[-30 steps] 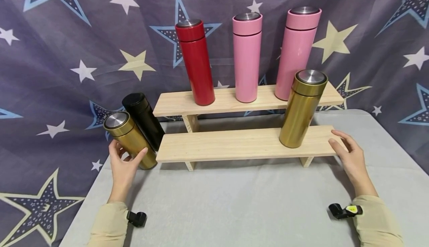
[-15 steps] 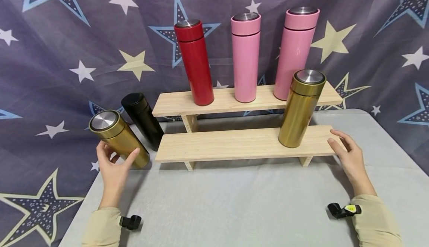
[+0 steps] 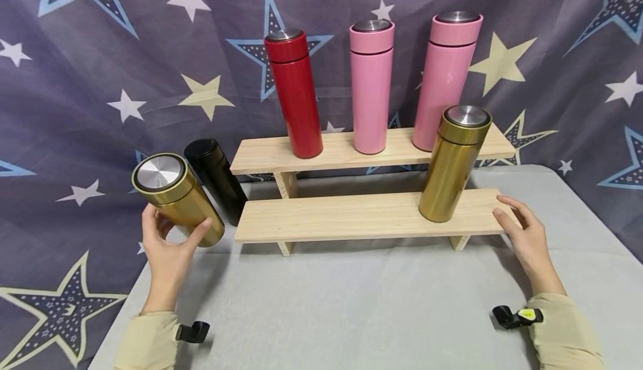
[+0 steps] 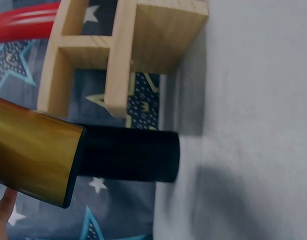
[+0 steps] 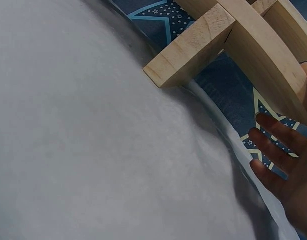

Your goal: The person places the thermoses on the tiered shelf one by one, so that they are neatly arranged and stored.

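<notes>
My left hand (image 3: pixel 168 255) grips a gold thermos bottle (image 3: pixel 188 208) with a steel-topped lid, thumb on its right side. The bottle leans left, its base raised off the table. In the left wrist view the gold bottle (image 4: pixel 33 150) partly covers a black bottle (image 4: pixel 131 154). That black bottle (image 3: pixel 216 177) stands beside the two-tier wooden stand. At the right end of the lower shelf (image 3: pixel 326 219), my right hand (image 3: pixel 527 247) touches the board with thumb and forefinger. In the right wrist view its other fingers (image 5: pixel 271 150) spread loosely below the shelf edge.
A second gold bottle (image 3: pixel 454 163) stands on the lower shelf toward the right. On the upper shelf (image 3: pixel 261 155) are a red bottle (image 3: pixel 296 96) and two pink bottles (image 3: pixel 370 91). Grey cloth covers the table (image 3: pixel 351 303); a star-patterned curtain (image 3: pixel 150 68) hangs behind.
My left hand has moved the gold bottle leftward, away from the black bottle, and raised it off the table toward me. The right hand has stayed at the shelf end.
</notes>
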`<state>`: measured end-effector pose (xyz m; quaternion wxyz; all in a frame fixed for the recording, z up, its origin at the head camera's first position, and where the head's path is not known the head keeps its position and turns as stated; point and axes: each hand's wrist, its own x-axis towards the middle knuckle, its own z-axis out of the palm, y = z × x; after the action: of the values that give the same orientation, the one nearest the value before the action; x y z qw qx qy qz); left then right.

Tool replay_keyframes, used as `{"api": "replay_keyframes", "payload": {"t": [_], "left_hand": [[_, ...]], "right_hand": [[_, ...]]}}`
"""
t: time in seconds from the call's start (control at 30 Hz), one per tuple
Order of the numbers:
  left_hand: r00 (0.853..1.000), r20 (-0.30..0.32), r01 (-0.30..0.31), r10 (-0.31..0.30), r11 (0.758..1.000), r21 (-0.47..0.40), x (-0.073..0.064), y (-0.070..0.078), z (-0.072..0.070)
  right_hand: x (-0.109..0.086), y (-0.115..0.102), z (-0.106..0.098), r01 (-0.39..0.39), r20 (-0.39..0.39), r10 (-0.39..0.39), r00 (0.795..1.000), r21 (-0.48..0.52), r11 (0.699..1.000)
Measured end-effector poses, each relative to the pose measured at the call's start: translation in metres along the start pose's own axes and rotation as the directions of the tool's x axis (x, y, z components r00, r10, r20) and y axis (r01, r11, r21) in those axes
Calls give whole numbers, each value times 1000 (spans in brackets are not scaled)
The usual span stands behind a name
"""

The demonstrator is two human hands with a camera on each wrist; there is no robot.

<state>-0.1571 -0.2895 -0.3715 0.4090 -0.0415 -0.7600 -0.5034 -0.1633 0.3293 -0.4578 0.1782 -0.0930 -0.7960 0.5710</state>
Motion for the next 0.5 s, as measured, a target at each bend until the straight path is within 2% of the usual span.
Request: {"api": "replay_keyframes", "payload": {"t": [0.33,0.5], "left_hand": [[995,27,-89,92,993,-78,0,24,14],[989,52,-132,137,987,-86,-4,36,25]], "right_hand": [[0,2,0,13,-4,-12,1000,9,1000],[0,2,0,13,-6,-13,1000,7,1000]]}}
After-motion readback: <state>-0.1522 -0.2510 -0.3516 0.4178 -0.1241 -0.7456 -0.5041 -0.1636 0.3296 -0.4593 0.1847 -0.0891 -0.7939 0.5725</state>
